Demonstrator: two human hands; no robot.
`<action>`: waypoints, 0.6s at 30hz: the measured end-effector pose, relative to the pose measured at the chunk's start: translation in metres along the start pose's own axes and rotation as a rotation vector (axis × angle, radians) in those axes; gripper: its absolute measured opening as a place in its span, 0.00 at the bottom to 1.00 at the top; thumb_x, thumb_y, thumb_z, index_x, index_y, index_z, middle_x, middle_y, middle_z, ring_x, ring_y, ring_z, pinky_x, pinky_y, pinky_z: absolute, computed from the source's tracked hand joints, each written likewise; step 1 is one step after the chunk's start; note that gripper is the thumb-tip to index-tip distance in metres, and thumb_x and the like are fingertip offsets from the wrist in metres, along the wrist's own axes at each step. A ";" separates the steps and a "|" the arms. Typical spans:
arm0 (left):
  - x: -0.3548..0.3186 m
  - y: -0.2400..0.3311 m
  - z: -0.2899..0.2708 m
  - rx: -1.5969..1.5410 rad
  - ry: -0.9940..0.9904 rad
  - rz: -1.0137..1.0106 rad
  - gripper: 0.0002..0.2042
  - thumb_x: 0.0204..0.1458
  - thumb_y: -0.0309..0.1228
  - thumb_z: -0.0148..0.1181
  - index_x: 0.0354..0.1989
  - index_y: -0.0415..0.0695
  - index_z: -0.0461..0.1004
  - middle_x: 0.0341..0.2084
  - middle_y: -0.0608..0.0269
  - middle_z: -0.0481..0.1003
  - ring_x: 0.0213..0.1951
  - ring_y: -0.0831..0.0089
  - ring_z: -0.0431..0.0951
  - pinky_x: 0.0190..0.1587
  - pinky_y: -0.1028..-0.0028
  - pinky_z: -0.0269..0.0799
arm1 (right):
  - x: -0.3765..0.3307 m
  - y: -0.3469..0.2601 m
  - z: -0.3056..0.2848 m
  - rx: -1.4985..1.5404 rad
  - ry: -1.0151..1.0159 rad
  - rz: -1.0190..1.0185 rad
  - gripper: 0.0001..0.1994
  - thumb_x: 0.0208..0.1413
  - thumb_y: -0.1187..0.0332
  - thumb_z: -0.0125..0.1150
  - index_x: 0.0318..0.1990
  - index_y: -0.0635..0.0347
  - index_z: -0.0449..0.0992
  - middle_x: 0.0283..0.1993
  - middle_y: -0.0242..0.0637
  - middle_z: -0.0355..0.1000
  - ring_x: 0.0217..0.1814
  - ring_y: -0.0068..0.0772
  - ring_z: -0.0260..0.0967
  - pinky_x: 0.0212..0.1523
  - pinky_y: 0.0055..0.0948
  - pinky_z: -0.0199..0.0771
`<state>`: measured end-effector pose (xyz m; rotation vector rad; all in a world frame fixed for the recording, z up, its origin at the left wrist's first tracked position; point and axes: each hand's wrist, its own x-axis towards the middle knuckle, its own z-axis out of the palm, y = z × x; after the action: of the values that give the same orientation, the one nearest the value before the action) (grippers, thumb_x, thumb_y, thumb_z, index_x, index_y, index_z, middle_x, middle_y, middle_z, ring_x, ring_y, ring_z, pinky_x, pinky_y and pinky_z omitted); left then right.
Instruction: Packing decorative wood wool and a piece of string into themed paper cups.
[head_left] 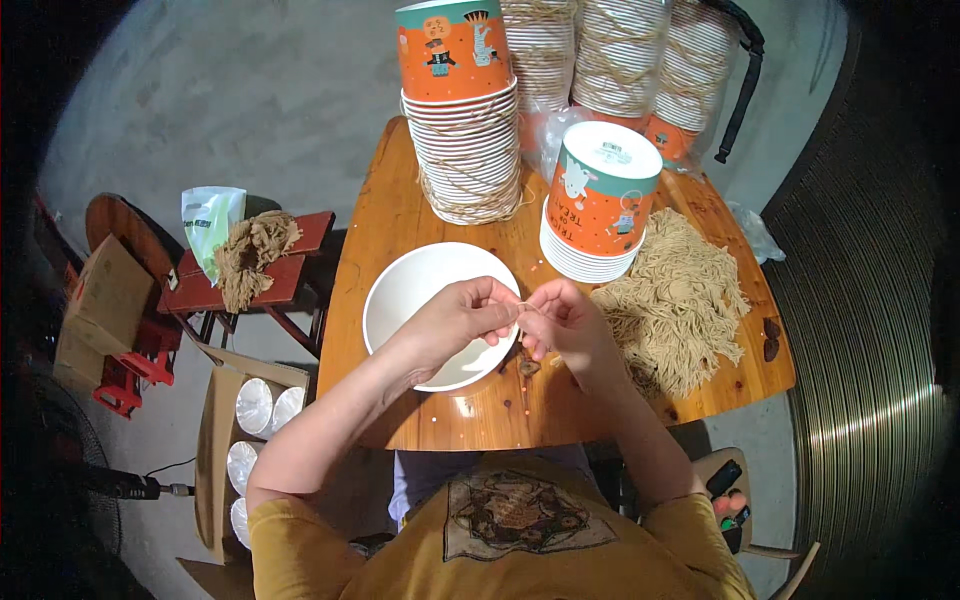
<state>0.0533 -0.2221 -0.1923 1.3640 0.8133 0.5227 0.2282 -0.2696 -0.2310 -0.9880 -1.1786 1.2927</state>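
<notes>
From the head view, you are pinching a thin length of twine (521,303) between the fingertips of your left hand (455,322) and right hand (565,322), both closed narrowly on it, above the white paper bucket (400,290), whose inside is showing nothing. Loose twine pile (675,300) is lying just right; stacked orange buckets (600,205) are standing behind.

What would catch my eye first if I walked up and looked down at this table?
Probably the two hands, left hand and right hand, meeting fingertip to fingertip over an open white paper bucket at the near middle of the round wooden table. Next, the heap of tan twine to the right, and the tall stacks of orange printed buckets tied with string at the far edge.
</notes>
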 end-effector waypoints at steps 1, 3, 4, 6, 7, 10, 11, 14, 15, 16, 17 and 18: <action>0.000 0.000 0.000 -0.001 -0.003 0.001 0.07 0.56 0.29 0.53 0.38 0.38 0.71 0.28 0.68 0.71 0.30 0.82 0.68 0.37 0.82 0.66 | -0.001 0.001 0.000 0.000 0.001 0.001 0.08 0.53 0.71 0.59 0.37 0.61 0.67 0.23 0.29 0.66 0.22 0.16 0.63 0.22 0.15 0.64; 0.001 -0.001 0.000 -0.003 -0.007 0.001 0.07 0.56 0.29 0.53 0.38 0.38 0.71 0.28 0.68 0.71 0.30 0.82 0.68 0.36 0.82 0.66 | -0.001 0.003 0.000 -0.023 -0.008 -0.030 0.10 0.52 0.69 0.61 0.36 0.62 0.66 0.22 0.29 0.67 0.19 0.14 0.62 0.18 0.14 0.62; 0.000 0.000 0.001 -0.006 0.001 -0.001 0.07 0.56 0.28 0.53 0.38 0.38 0.71 0.28 0.68 0.71 0.30 0.82 0.68 0.37 0.82 0.66 | -0.001 0.002 0.001 -0.023 -0.006 -0.030 0.10 0.52 0.69 0.61 0.36 0.62 0.66 0.22 0.29 0.67 0.19 0.14 0.62 0.18 0.14 0.62; 0.000 0.001 0.001 -0.009 0.008 -0.004 0.07 0.56 0.28 0.53 0.38 0.38 0.71 0.28 0.68 0.71 0.31 0.82 0.68 0.37 0.82 0.67 | -0.001 -0.002 0.003 -0.048 0.032 -0.004 0.10 0.52 0.69 0.62 0.35 0.61 0.66 0.21 0.28 0.66 0.16 0.12 0.60 0.15 0.13 0.58; 0.000 0.001 0.001 -0.026 -0.004 0.001 0.06 0.56 0.27 0.52 0.39 0.38 0.70 0.28 0.68 0.71 0.31 0.82 0.69 0.37 0.82 0.67 | 0.000 -0.001 0.003 -0.048 0.032 -0.004 0.10 0.52 0.69 0.62 0.35 0.61 0.66 0.21 0.28 0.66 0.16 0.12 0.60 0.15 0.13 0.58; -0.001 -0.001 0.000 -0.064 -0.014 0.003 0.07 0.56 0.26 0.52 0.40 0.38 0.69 0.29 0.66 0.71 0.31 0.81 0.69 0.38 0.82 0.67 | -0.001 -0.002 0.003 0.025 0.040 0.046 0.10 0.51 0.69 0.62 0.36 0.61 0.67 0.20 0.28 0.65 0.15 0.12 0.58 0.14 0.13 0.57; -0.001 -0.001 -0.001 -0.085 -0.013 0.000 0.07 0.55 0.25 0.52 0.41 0.38 0.68 0.30 0.66 0.71 0.31 0.81 0.70 0.38 0.82 0.68 | -0.003 -0.007 0.005 0.024 0.044 0.044 0.10 0.51 0.68 0.62 0.36 0.61 0.67 0.21 0.28 0.65 0.16 0.12 0.58 0.15 0.13 0.58; -0.001 -0.002 -0.003 -0.173 -0.036 -0.032 0.07 0.56 0.25 0.51 0.42 0.38 0.67 0.32 0.63 0.72 0.33 0.80 0.72 0.39 0.81 0.71 | -0.004 -0.008 0.010 0.026 0.056 0.027 0.10 0.51 0.68 0.62 0.36 0.61 0.68 0.21 0.27 0.65 0.18 0.12 0.60 0.15 0.13 0.58; -0.003 0.000 -0.004 -0.173 -0.035 -0.033 0.07 0.56 0.25 0.51 0.42 0.38 0.67 0.32 0.63 0.72 0.33 0.80 0.72 0.39 0.81 0.71 | -0.004 -0.007 0.011 0.028 0.065 0.012 0.10 0.52 0.67 0.61 0.36 0.61 0.68 0.22 0.27 0.66 0.19 0.12 0.60 0.16 0.13 0.59; -0.005 0.003 -0.004 -0.308 -0.059 -0.070 0.07 0.56 0.24 0.52 0.42 0.37 0.66 0.32 0.63 0.72 0.34 0.79 0.74 0.40 0.81 0.72 | -0.004 -0.007 0.010 0.028 0.069 0.012 0.10 0.52 0.67 0.61 0.36 0.61 0.68 0.22 0.27 0.66 0.19 0.12 0.60 0.16 0.13 0.59; -0.006 0.005 -0.004 -0.443 -0.084 -0.107 0.07 0.56 0.23 0.52 0.42 0.37 0.66 0.32 0.62 0.72 0.36 0.78 0.75 0.42 0.81 0.73 | -0.004 -0.006 0.010 0.019 0.063 -0.014 0.09 0.52 0.67 0.61 0.35 0.61 0.69 0.22 0.27 0.66 0.20 0.12 0.61 0.17 0.13 0.60; -0.006 0.004 -0.004 -0.443 -0.088 -0.109 0.07 0.56 0.23 0.52 0.42 0.37 0.66 0.32 0.62 0.72 0.36 0.78 0.75 0.42 0.81 0.73 | -0.004 -0.005 0.009 0.011 0.057 -0.039 0.09 0.52 0.68 0.61 0.35 0.61 0.69 0.23 0.27 0.66 0.21 0.12 0.62 0.17 0.13 0.60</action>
<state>0.0473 -0.2230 -0.1873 0.9232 0.6487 0.5171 0.2206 -0.2750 -0.2246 -0.9829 -1.1414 1.2313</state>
